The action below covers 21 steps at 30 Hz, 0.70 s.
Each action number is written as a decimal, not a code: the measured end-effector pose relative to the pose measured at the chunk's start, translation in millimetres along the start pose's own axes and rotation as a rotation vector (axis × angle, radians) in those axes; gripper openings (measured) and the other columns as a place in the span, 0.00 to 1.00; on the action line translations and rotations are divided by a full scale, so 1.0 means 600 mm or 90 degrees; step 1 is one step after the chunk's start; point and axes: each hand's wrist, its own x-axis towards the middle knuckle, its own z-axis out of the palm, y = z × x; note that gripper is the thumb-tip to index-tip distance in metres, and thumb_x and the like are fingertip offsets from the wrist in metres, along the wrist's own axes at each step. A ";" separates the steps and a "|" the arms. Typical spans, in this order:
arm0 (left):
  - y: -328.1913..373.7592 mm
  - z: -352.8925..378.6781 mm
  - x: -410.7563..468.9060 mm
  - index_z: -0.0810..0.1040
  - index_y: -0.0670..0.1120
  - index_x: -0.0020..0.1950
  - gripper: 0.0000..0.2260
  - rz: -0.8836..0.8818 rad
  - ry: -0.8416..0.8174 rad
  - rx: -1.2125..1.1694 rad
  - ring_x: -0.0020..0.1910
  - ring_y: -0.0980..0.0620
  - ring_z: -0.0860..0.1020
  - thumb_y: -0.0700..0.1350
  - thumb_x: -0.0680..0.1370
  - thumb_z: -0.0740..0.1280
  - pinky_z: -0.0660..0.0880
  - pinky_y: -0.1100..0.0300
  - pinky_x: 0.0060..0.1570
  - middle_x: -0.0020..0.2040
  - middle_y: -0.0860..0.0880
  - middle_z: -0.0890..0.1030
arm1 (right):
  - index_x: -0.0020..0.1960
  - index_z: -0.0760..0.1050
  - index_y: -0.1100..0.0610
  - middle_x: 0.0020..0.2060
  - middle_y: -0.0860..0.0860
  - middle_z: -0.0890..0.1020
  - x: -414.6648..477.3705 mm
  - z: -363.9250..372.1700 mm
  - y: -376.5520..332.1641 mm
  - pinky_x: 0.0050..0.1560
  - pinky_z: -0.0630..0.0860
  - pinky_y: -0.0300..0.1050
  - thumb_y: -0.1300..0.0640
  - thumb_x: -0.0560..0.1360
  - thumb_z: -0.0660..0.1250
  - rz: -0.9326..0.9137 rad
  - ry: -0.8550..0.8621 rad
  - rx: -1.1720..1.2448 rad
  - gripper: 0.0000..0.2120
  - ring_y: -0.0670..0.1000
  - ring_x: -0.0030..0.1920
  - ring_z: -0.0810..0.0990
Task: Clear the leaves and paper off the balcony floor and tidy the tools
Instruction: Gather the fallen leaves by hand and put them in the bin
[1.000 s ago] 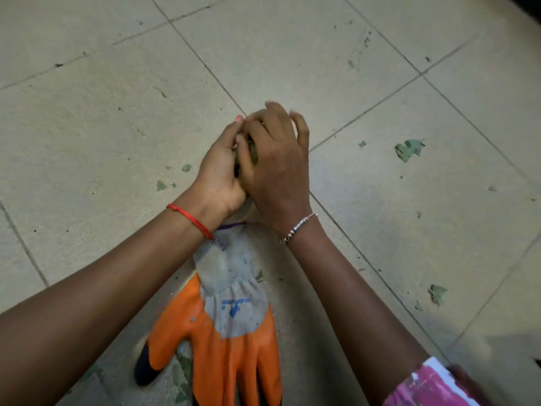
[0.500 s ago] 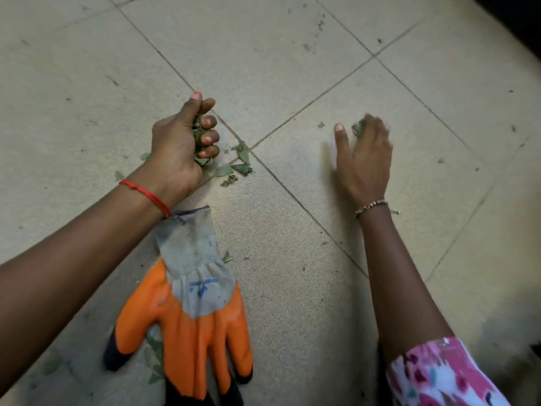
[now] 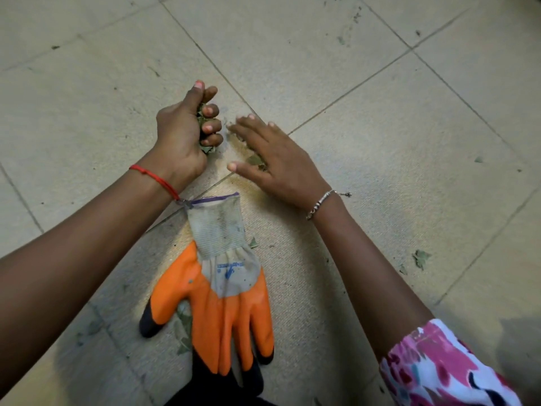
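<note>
My left hand (image 3: 183,133) is a fist around a wad of dry green leaves (image 3: 202,124) that pokes out between the fingers. Just to its right, my right hand (image 3: 278,162) lies flat with fingers spread over a few loose leaf bits (image 3: 256,160) on the beige tiled floor (image 3: 380,112). An orange and grey work glove (image 3: 222,285) lies palm down on the floor between my forearms, cuff toward the hands. More leaf scraps (image 3: 183,323) lie under its thumb side.
A small leaf (image 3: 253,243) sits right of the glove's cuff. Another leaf (image 3: 420,257) and crumbs lie on the tile right of my right forearm. A dark shadowed patch (image 3: 524,338) fills the lower right.
My right hand has swept back left from the far tile and now rests next to the left fist. The left hand still grips its leaves.
</note>
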 end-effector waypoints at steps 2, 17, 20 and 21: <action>-0.001 -0.003 0.000 0.74 0.46 0.43 0.10 -0.002 -0.001 -0.002 0.19 0.60 0.62 0.47 0.81 0.59 0.57 0.69 0.19 0.23 0.55 0.67 | 0.73 0.63 0.55 0.73 0.52 0.63 -0.018 0.001 0.004 0.73 0.47 0.41 0.44 0.76 0.58 -0.022 -0.025 -0.006 0.28 0.49 0.75 0.57; -0.008 -0.001 -0.010 0.73 0.46 0.42 0.11 -0.055 -0.031 -0.056 0.19 0.60 0.62 0.47 0.82 0.58 0.57 0.69 0.19 0.23 0.55 0.68 | 0.44 0.80 0.67 0.46 0.60 0.82 -0.103 0.030 -0.020 0.54 0.71 0.35 0.70 0.71 0.64 0.014 0.300 0.014 0.07 0.56 0.47 0.82; -0.021 0.008 -0.027 0.73 0.46 0.42 0.12 -0.086 -0.055 -0.061 0.19 0.60 0.63 0.48 0.82 0.57 0.57 0.69 0.18 0.24 0.55 0.68 | 0.44 0.82 0.66 0.46 0.58 0.82 -0.093 0.025 -0.028 0.53 0.69 0.25 0.72 0.71 0.65 0.156 0.384 0.112 0.08 0.47 0.46 0.80; -0.027 0.013 -0.034 0.73 0.46 0.43 0.12 -0.094 -0.060 -0.055 0.19 0.60 0.64 0.48 0.82 0.57 0.58 0.69 0.18 0.25 0.54 0.69 | 0.45 0.82 0.66 0.45 0.57 0.83 -0.089 0.022 -0.034 0.51 0.70 0.24 0.71 0.71 0.65 0.218 0.417 0.180 0.08 0.44 0.45 0.79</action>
